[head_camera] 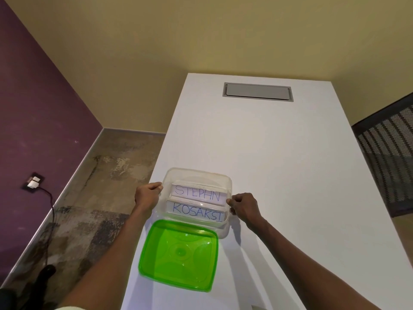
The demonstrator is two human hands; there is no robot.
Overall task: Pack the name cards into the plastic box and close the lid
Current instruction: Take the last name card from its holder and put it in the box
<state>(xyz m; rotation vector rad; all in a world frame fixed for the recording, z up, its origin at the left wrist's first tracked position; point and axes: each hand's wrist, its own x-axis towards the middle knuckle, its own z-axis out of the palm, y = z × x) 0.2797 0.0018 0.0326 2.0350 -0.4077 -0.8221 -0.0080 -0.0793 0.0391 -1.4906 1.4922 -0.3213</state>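
So, quick rundown of where things sit:

box: clear plastic box (166,179) on the white table (279,175), near the front-left edge, lid off.
cards: two name cards already inside, "STEPHN" (197,193) at the back and "KOSAKSI" (197,212) in front, standing side by side and leaning a bit.
lid: green lid (178,253) lies flat on the table just in front of the box, touching or slightly overlapping its near wall.
left hand: left hand (146,195) has its fingers curled onto the box's left rim.
right hand: right hand (244,205) pinches the right rim the same way.
feel: I'd guess it's all super light; thin walls probably flex, cards are just folded paper and will crease easily.
grip tip: grab the lid by two opposite edges, then press down around the rim to snap it.
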